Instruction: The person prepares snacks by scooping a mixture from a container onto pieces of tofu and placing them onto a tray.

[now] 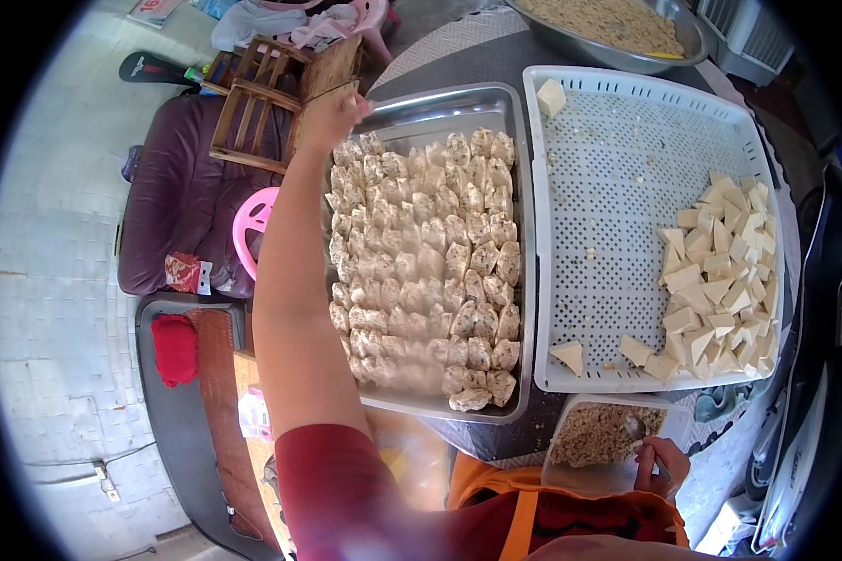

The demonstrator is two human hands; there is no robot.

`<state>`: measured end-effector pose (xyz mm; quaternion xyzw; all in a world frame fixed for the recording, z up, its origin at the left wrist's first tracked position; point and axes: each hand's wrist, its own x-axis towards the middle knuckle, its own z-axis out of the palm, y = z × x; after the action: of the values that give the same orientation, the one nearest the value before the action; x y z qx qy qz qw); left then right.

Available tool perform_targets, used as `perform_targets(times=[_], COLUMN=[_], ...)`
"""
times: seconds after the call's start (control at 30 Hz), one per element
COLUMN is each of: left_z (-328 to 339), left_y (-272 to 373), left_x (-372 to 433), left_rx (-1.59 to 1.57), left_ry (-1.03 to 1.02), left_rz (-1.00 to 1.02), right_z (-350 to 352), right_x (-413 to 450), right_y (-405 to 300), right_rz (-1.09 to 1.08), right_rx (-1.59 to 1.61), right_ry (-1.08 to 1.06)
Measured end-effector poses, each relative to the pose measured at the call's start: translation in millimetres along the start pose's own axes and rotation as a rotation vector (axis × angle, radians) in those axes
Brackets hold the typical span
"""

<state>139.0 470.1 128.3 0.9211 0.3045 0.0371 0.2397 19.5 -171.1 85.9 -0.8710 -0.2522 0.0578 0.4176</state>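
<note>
My left arm reaches across the near-left side of a stainless steel tray (pixel 428 112). My left hand (pixel 337 119) hovers at the tray's far left corner with its fingers bent; whether it holds anything is unclear. Rows of filled tofu pieces (pixel 431 238), flecked with mince, cover most of the tray. My right hand (pixel 662 466) grips a metal spoon (pixel 633 426), whose bowl rests on the minced filling (pixel 596 435) in a translucent plastic container (pixel 676 421). Plain tofu pieces (pixel 719 280), mostly wedges, are heaped at the right of a white perforated plastic tray (pixel 589 280).
One tofu block (pixel 551 98) sits in the white tray's far left corner. Behind stands a large metal basin (pixel 698 52) of filling. To the left are a wooden rack (pixel 252 119), a purple sofa (pixel 175 182) and a pink plastic stool (pixel 251 224).
</note>
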Motion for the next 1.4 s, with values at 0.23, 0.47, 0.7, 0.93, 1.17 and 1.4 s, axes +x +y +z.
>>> perform_targets(times=[0.23,0.47,0.7,0.93,1.17,1.4], left_z=[15.3,38.1,36.5,31.5,34.0,37.4], left_y=[-7.0,-0.1,-29.0,-29.3,-34.6,-64.6], left_x=[11.4,3.6,4.9,4.3,14.7,17.4], left_rx=[-0.185,0.192,-0.055,-0.168,-0.021,-0.146], left_ry=[-0.080,-0.159,-0.160,-0.338,-0.374,-0.044], left_rz=[0.266,0.453,0.388,0.265,0.154,0.365], right_z=[0.0,0.2,1.2,1.6,1.3,0.7], right_x=[-0.3,-1.5,-0.9,-0.5,2.0,0.8], right_y=[1.2,0.5,1.1,1.3,1.2,-2.2], right_rz=[-0.006,0.005,-0.001,0.018,-0.007,0.002], right_rx=[0.012,0.004,0.012,0.001,-0.012,0.034], right_ry=[0.002,0.007,0.016,0.016,0.025,0.005])
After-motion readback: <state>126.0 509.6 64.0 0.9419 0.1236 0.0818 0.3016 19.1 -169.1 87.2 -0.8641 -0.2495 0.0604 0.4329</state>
